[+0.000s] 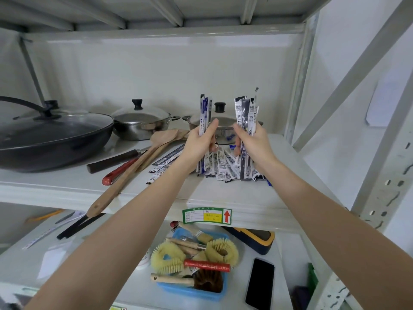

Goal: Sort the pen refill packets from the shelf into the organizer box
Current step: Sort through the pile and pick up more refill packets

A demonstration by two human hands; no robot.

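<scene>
I see my left hand (202,142) and right hand (250,139), fingers clenched, each grasping upright blue-and-white plastic refill packets (247,114), apparently squaring bundles; loose ones at 6 o'clock on the white metal shelf (67,186).

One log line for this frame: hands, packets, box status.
left hand: grips blue refill packets | right hand: grips black refill packets | loose packets: on shelf | organizer box: not visible

Upper level: black wok (51,139) with glass lid, steel pot (139,125), wooden spatula (134,166), red-handled tool (118,172). Lower level: blue tray (192,293) of brushes, phone (260,284).
</scene>
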